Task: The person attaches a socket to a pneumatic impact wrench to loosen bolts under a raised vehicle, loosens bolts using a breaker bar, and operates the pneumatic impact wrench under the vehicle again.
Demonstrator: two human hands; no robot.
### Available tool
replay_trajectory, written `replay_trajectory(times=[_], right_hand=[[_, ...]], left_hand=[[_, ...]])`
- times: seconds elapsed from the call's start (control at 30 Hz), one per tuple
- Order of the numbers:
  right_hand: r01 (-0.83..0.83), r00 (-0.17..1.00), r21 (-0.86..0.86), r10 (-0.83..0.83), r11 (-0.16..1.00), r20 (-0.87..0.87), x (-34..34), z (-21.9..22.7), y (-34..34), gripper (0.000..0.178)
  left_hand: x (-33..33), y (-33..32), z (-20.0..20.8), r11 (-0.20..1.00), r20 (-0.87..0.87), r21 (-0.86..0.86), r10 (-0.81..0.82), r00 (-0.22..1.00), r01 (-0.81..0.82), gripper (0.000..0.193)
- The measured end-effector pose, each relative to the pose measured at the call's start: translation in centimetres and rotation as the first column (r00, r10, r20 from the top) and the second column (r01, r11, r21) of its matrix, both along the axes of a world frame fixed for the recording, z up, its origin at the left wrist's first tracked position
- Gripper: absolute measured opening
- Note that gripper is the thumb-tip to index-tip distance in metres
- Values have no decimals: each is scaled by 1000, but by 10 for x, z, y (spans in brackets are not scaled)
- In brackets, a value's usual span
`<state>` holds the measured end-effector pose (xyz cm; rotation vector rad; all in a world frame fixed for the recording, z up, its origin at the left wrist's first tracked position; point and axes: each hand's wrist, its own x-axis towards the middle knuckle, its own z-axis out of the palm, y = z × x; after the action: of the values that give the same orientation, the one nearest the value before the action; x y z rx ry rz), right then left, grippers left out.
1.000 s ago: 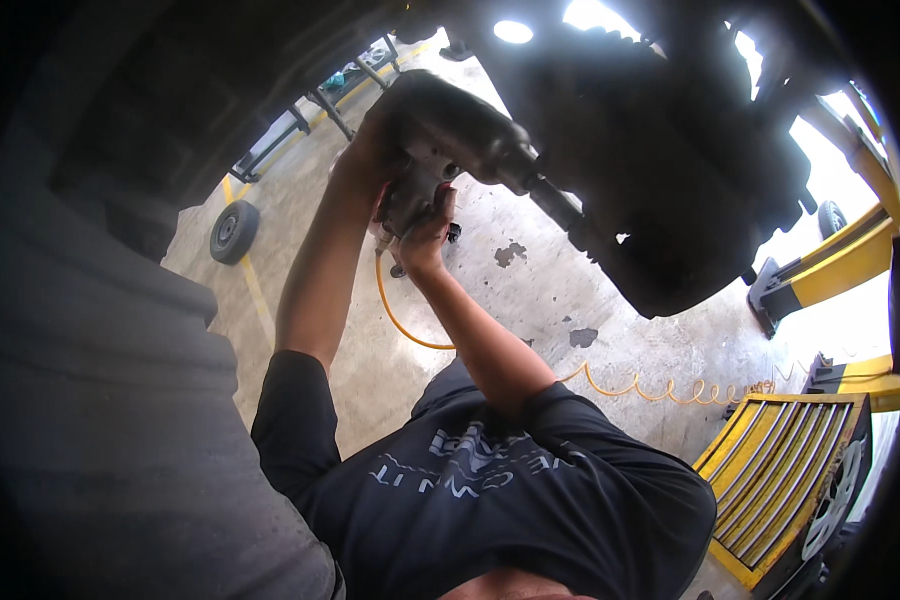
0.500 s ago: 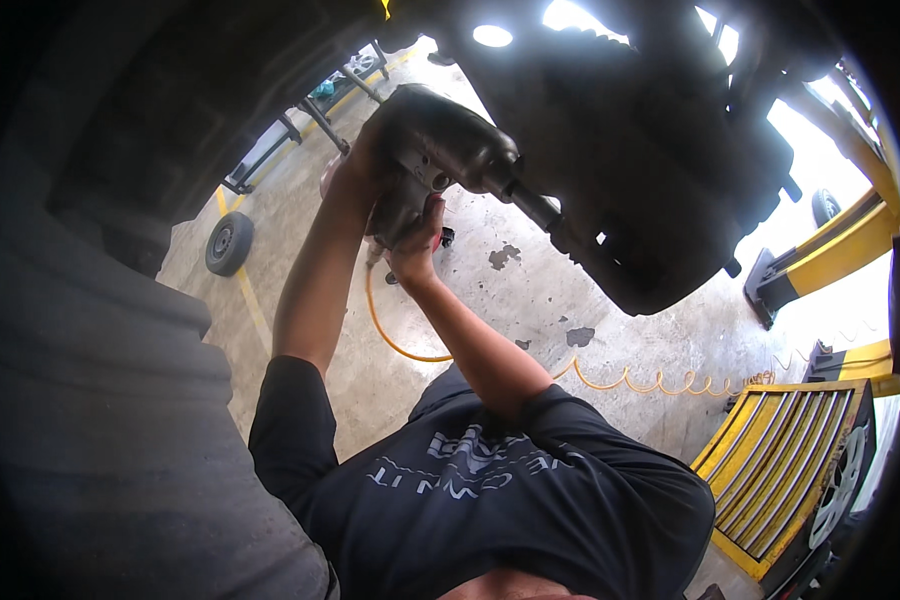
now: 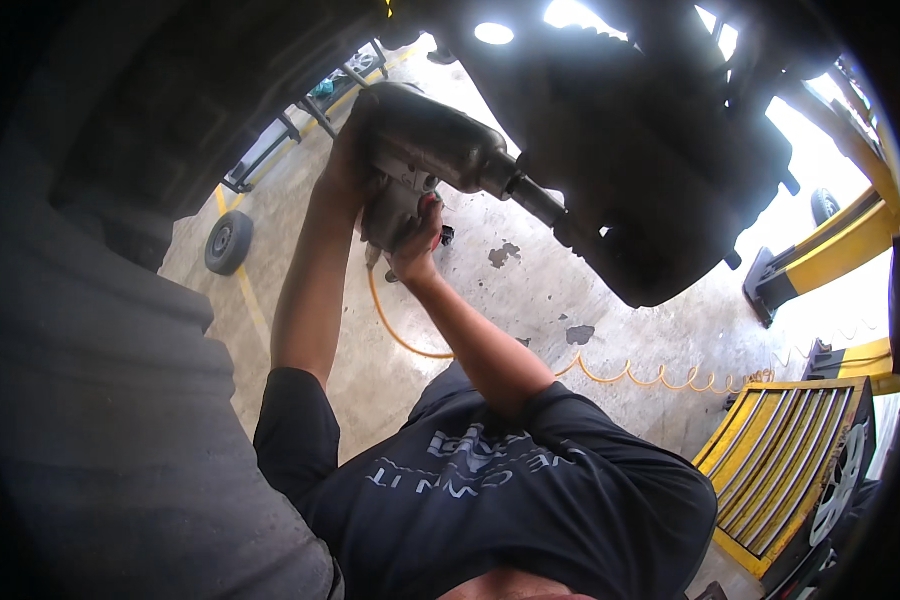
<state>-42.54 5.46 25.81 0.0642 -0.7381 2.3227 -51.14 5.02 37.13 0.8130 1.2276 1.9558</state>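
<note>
Both my hands hold up a dark air impact wrench [image 3: 435,135] with a grey handle. My left hand [image 3: 348,165] is closed around the rear of its body, its fingers partly hidden by the tool. Lower down, my right hand [image 3: 419,243] wraps the handle, thumb at the upper part near the trigger. A socket [image 3: 538,200] on the wrench's nose points right and down, its tip meeting the edge of a dark underbody part [image 3: 650,180]. Whether it sits on a bolt is too dark to tell. An orange air hose [image 3: 382,318] hangs from the handle.
A large tyre [image 3: 120,400] fills the left side close to me. On the concrete floor [image 3: 510,310] lies a loose wheel [image 3: 229,242]. To the right stand a yellow lift post [image 3: 840,250] and a yellow slatted tool cart [image 3: 780,465]. The hose coils across the floor.
The wrench's body has shifted slightly left, and its socket's angle has changed a little. Both hands keep their hold.
</note>
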Motion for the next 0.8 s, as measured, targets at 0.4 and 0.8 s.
replay_trajectory(times=[0.4,0.8], right_hand=[[-42,999,230,38,972,21,2,-13,8,78],[-7,999,-14,8,1000,43,0,1,0,68]], left_hand=[[-1,-4,-11,998,49,57,-34,998,31,59],[8,-2,2,999,63,31,11,998,-13,56]])
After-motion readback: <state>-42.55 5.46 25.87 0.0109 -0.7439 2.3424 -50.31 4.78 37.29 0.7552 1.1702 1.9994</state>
